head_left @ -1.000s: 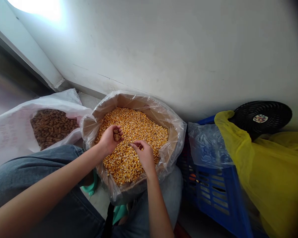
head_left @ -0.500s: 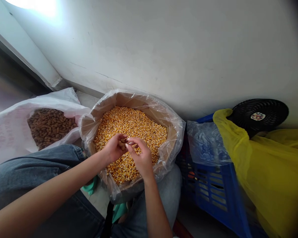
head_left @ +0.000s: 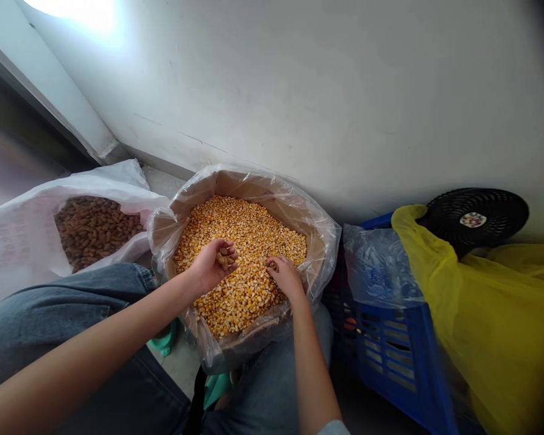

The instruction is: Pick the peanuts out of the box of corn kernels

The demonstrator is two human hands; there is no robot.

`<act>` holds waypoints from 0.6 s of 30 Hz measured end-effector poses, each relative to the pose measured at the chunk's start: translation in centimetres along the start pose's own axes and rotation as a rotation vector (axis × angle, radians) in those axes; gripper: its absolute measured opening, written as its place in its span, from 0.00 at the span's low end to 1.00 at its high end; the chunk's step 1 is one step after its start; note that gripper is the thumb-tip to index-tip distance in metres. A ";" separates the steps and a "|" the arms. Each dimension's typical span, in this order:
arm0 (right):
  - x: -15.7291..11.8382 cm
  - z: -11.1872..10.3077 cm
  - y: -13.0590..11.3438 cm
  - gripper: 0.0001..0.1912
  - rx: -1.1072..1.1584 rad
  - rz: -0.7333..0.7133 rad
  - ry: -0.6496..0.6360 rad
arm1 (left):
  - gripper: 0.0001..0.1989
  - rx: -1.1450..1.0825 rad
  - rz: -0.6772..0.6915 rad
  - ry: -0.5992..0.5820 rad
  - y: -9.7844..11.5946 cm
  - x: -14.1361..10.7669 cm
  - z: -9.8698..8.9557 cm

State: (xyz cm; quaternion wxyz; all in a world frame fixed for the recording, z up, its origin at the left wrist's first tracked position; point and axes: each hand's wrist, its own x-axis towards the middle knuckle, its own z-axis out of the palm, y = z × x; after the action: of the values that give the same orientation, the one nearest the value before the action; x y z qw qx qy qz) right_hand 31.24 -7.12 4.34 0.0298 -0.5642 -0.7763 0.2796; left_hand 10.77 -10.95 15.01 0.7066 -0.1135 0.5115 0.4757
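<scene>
Yellow corn kernels (head_left: 249,241) fill a box lined with clear plastic (head_left: 324,241) between my knees. Over the left part of the corn, my left hand (head_left: 211,266) is cupped palm up, its fingers curled round a few tan peanuts (head_left: 224,260). To its right my right hand (head_left: 286,277) hangs low over the corn, with its fingers bent together. Something small and brownish shows at its fingertips, too small to name. The two hands are apart.
At the left a white sack (head_left: 27,235) lies open with brown peanuts (head_left: 95,229) inside. On the right are a blue crate (head_left: 390,362), a clear plastic bag (head_left: 381,266), yellow mesh (head_left: 494,314) and a black fan (head_left: 480,217). A wall (head_left: 321,90) rises behind the box.
My right hand has moved away from my left hand, to the right and lower over the corn. My left hand has stayed nearly in place with the peanuts. The view has shifted slightly.
</scene>
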 end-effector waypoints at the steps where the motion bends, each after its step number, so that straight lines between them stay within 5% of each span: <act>1: -0.1 -0.2 -0.2 0.07 0.007 0.002 0.020 | 0.08 0.002 0.005 0.003 0.0 0.0 0.0; 8: -3.2 -3.9 -6.3 0.11 0.415 -0.066 0.064 | 0.06 0.035 0.007 0.035 -2.0 0.6 -0.7; 15: -7.8 -9.2 -14.2 0.12 -0.077 -0.263 0.174 | 0.05 -0.002 -0.063 -0.072 -3.1 0.1 -0.5; 18: -10.2 -12.7 -16.1 0.14 -0.046 -0.390 0.231 | 0.05 -0.005 -0.064 -0.091 -2.9 0.0 -0.5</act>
State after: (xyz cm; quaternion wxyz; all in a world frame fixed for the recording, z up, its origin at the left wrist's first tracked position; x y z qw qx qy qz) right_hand 25.68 -14.45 25.32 0.1594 -0.4321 -0.8683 0.1842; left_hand 12.69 -12.79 13.83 0.7435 -0.1097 0.4740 0.4588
